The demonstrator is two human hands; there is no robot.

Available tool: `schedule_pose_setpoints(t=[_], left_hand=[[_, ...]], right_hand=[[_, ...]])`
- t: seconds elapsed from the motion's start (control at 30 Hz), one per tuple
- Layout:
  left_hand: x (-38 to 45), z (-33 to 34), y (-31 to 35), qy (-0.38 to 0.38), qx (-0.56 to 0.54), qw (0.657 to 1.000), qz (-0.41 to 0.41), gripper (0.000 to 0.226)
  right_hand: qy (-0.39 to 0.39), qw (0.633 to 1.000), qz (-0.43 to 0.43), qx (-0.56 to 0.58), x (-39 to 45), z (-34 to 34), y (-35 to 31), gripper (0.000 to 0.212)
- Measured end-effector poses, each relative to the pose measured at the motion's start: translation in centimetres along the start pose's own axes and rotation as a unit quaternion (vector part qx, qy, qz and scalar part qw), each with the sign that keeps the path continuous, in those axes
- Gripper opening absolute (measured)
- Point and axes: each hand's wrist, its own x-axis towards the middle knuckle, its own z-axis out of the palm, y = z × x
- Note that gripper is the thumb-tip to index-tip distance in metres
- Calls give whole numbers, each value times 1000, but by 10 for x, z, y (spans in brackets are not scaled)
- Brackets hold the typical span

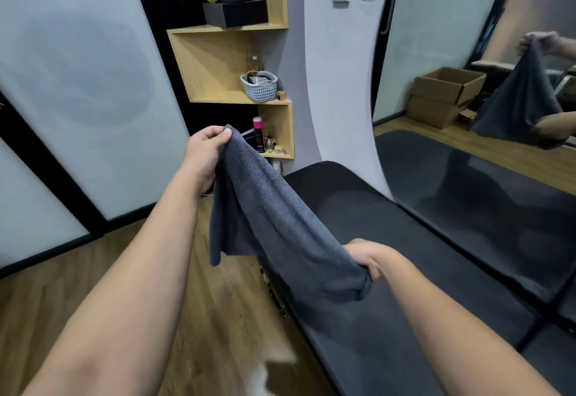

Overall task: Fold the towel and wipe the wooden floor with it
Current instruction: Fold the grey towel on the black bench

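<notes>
Grey towel (280,224) hangs stretched between my 2 hands above the wooden floor (78,286), beside a black mat (405,317). My left hand (207,152) pinches its far upper corner; my right hand (371,258) grips the near lower end, bunched. Wooden shelves (230,61) stand far behind, a mirror (467,52) at right.

shelf (230,61) behind, mat (405,317) rt of floor (93,271)

No text, brand or number can be read anywhere. The pink-capped bottle (258,135) on the lower shelf, at about twelve o'clock, bears a label too blurred to read.
</notes>
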Motion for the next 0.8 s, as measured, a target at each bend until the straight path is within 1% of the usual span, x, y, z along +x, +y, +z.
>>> schedule_pose_setpoints(t=[0.03,0.1,0.17,0.23,0.27,0.3,0.37,0.4,0.43,0.5,0.53,0.6,0.7,0.73,0.8], left_hand=[[2,-1,-5,12,-1,1000,-5,23],[5,-4,-14,31,-5,999,-13,24],[8,-8,-20,39,-6,999,-23,24],[9,-11,-25,44,-5,998,-37,23],[9,-12,-27,46,-2,998,-49,23],[9,-12,-28,43,1,997,-66,22],[7,-14,-31,1,-2,993,-121,20],[5,-15,-31,-34,-1,986,-162,19],[3,-16,-32,-65,6,976,-208,19],[-2,-17,-32,-90,15,959,-270,22],[-2,-17,-33,-89,15,955,-282,22],[-2,-14,-34,-67,16,959,-273,19],[3,-1,-31,-10,14,982,-188,16],[3,5,-29,-5,14,988,-154,18],[-2,19,-24,-31,28,994,-99,25]], right_hand=[[21,999,5,36,1,-7,2,58],[57,992,7,112,6,-22,6,43],[124,972,-13,200,9,-32,8,30],[180,923,-60,334,11,-40,6,20],[208,892,-92,389,10,-44,3,14],[244,863,-132,423,8,-50,0,12],[319,822,-228,412,1,-62,-7,21],[348,810,-272,386,-4,-66,-11,20],[366,804,-307,354,-10,-70,-15,16],[389,792,-366,294,-22,-73,-27,13],[386,787,-394,275,-29,-73,-35,13],[344,788,-441,255,-46,-69,-56,12],[225,823,-476,213,-66,-56,-79,17],[186,836,-481,191,-70,-50,-85,18],[111,849,-486,174,-75,-37,-95,22]])
